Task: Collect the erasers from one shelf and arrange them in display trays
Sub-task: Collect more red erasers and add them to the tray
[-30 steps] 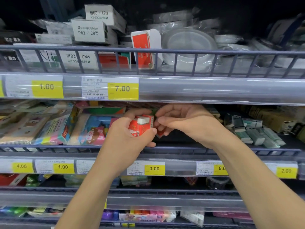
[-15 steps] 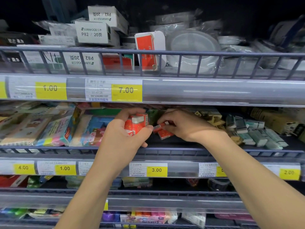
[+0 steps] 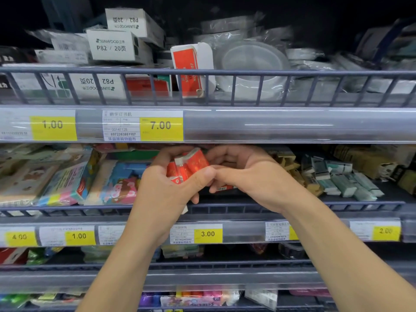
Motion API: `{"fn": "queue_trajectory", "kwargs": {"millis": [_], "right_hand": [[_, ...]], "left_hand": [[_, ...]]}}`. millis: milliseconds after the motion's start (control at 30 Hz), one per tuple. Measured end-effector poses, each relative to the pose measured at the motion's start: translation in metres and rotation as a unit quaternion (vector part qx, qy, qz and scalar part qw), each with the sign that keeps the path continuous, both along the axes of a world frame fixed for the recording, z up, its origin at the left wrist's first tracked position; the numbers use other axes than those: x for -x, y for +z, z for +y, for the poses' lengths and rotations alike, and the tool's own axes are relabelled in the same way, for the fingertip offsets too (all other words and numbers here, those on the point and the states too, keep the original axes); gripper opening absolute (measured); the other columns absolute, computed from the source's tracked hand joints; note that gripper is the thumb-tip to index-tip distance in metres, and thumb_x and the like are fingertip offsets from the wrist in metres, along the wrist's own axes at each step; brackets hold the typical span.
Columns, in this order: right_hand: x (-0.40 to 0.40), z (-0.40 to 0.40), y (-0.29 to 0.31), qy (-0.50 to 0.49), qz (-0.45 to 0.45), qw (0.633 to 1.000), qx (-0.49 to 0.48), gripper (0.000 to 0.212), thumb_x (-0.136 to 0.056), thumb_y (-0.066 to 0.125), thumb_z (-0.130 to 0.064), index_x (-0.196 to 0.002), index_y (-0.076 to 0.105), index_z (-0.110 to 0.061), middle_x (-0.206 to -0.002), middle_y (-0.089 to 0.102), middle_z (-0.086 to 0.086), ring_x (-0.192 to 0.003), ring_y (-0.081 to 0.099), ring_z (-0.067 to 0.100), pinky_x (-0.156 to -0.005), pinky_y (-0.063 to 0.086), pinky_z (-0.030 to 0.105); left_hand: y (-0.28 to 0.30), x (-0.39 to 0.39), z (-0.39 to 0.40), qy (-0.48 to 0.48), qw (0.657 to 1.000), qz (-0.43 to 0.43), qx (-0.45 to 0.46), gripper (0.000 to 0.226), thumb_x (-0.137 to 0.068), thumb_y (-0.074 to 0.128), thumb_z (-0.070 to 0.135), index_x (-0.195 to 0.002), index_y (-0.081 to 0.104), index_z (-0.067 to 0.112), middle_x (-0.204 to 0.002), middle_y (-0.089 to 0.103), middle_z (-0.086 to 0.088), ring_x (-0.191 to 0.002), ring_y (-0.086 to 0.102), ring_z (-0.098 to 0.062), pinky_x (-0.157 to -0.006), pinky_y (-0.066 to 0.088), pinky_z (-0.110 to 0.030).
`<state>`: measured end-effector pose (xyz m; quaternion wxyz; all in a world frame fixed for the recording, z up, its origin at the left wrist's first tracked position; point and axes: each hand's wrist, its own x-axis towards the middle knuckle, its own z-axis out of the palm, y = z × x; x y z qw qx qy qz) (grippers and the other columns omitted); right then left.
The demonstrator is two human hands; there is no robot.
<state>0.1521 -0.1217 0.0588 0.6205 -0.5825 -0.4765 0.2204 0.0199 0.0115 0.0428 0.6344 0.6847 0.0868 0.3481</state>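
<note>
My left hand [image 3: 166, 188] grips a bunch of red-sleeved erasers [image 3: 188, 166] in front of the middle shelf. My right hand [image 3: 249, 174] is right beside it, fingers curled against the bunch and touching the left thumb. One more red eraser [image 3: 224, 188] shows just under my right hand, and I cannot tell whether the fingers hold it or it lies on the shelf. Grey-green erasers [image 3: 342, 180] lie in a loose heap on the same shelf to the right. No display tray is in view.
A grey rail [image 3: 225, 207] runs along the front of the middle shelf. Colourful packets [image 3: 67, 183] fill its left side, brown boxes [image 3: 290, 164] sit behind my right hand. The shelf above holds white boxes [image 3: 112, 45] and wrapped plates [image 3: 252, 64].
My right hand came back from the shelf to the left hand. The red bunch in my left hand has grown, and both hands rose slightly.
</note>
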Motion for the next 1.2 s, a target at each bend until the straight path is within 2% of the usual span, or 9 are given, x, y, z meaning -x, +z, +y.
{"fn": "queue_trajectory", "kwargs": {"millis": [100,233,333,433,533,667,800,967,1200], "right_hand": [[0.0,-0.001,-0.001,-0.004,-0.008,1.0,-0.015,0.016,-0.088,0.073,-0.012,-0.093,0.076,-0.027,-0.089,0.076,0.003,-0.074,0.073,0.022,-0.072,0.058,0.029],[-0.001,-0.004,0.0,0.047,-0.002,0.999,-0.007,0.015,-0.09,0.072,-0.009,-0.1,0.078,-0.019,-0.087,0.076,0.009,-0.079,0.073,0.021,-0.074,0.058,0.028],[-0.015,-0.007,0.003,-0.03,-0.044,0.997,0.051,0.018,-0.086,0.076,-0.016,-0.097,0.079,-0.03,-0.09,0.078,-0.002,-0.081,0.073,0.01,-0.075,0.057,0.024],[-0.034,-0.009,0.002,-0.158,-0.207,0.949,0.175,0.022,-0.087,0.076,-0.02,-0.092,0.075,-0.041,-0.093,0.075,-0.014,-0.089,0.067,0.001,-0.086,0.051,0.022],[-0.04,-0.008,0.0,-0.141,-0.338,0.875,0.316,0.024,-0.09,0.072,-0.031,-0.111,0.068,-0.042,-0.114,0.066,-0.013,-0.104,0.06,0.009,-0.093,0.047,0.024],[-0.038,-0.002,0.0,-0.103,-0.42,0.812,0.393,0.04,-0.093,0.066,-0.041,-0.132,0.061,-0.035,-0.131,0.053,-0.007,-0.116,0.052,0.016,-0.102,0.043,0.03],[-0.036,0.003,0.002,-0.094,-0.438,0.791,0.417,0.044,-0.093,0.064,-0.045,-0.134,0.059,-0.03,-0.121,0.052,-0.005,-0.109,0.05,0.016,-0.094,0.044,0.029],[-0.036,0.005,0.0,-0.105,-0.412,0.807,0.409,0.033,-0.088,0.068,-0.042,-0.118,0.06,-0.032,-0.112,0.06,-0.007,-0.1,0.057,0.014,-0.09,0.051,0.033],[-0.013,-0.022,0.0,-0.149,-0.214,0.953,0.152,0.028,-0.082,0.075,-0.026,-0.104,0.065,-0.04,-0.101,0.07,-0.012,-0.09,0.066,0.01,-0.078,0.052,0.022]], "left_hand": [[0.0,-0.001,-0.002,-0.004,1.0,-0.004,0.004,0.041,-0.06,0.089,0.053,-0.093,0.067,0.044,-0.078,0.077,-0.005,-0.052,0.06,-0.022,-0.054,0.05,-0.039],[-0.002,-0.002,-0.002,0.013,1.0,-0.002,0.0,0.036,-0.066,0.085,0.045,-0.097,0.068,0.04,-0.08,0.077,-0.003,-0.051,0.062,-0.022,-0.051,0.051,-0.041],[-0.003,-0.001,0.003,0.025,1.0,0.007,-0.009,0.032,-0.065,0.081,0.043,-0.095,0.071,0.045,-0.081,0.077,0.003,-0.051,0.063,-0.019,-0.05,0.051,-0.041],[-0.003,0.002,0.008,0.031,0.999,0.017,-0.019,0.034,-0.063,0.08,0.044,-0.096,0.071,0.046,-0.083,0.077,0.003,-0.046,0.061,-0.018,-0.047,0.051,-0.036],[-0.003,0.004,0.01,0.035,0.999,0.023,-0.025,0.035,-0.063,0.08,0.046,-0.096,0.071,0.047,-0.083,0.077,0.005,-0.046,0.062,-0.018,-0.047,0.051,-0.035],[-0.004,0.002,0.01,0.035,0.999,0.029,-0.027,0.037,-0.063,0.081,0.046,-0.098,0.071,0.046,-0.086,0.077,0.006,-0.049,0.064,-0.017,-0.051,0.056,-0.038],[-0.005,0.003,0.01,0.033,0.998,0.031,-0.032,0.037,-0.064,0.081,0.045,-0.1,0.071,0.046,-0.087,0.076,0.007,-0.05,0.064,-0.017,-0.052,0.058,-0.039],[-0.004,0.006,0.009,0.033,0.998,0.035,-0.038,0.036,-0.064,0.081,0.047,-0.099,0.07,0.048,-0.086,0.076,0.005,-0.049,0.065,-0.016,-0.052,0.058,-0.051],[-0.005,0.019,0.01,0.025,0.999,0.02,-0.034,0.037,-0.066,0.082,0.046,-0.102,0.072,0.046,-0.091,0.077,0.005,-0.057,0.069,-0.018,-0.048,0.057,-0.042]]}}
